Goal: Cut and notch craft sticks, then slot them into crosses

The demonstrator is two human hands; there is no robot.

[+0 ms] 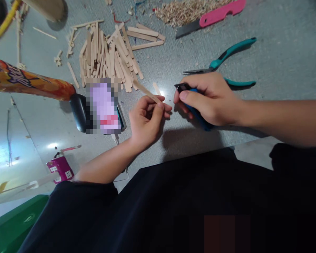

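Note:
My left hand [150, 117] pinches a flat wooden stick [146, 92] between thumb and fingers, its far end pointing up and left. Close by on the right, my right hand [202, 98] is closed around a blue cutter [197, 107] whose dark blade end faces left toward the stick. The blade and stick are apart. Beneath the held stick, a short wooden piece [156, 88] lies on the grey surface. A large pile of wooden sticks [107, 56] lies beyond my left hand.
Teal-handled pliers [233, 52] lie behind my right hand. A pink-handled knife [222, 13] rests beside wood chips [179, 12]. To the left are a blurred-out phone [104, 105], a black object [79, 112], an orange packet [28, 79] and a purple socket block [60, 169].

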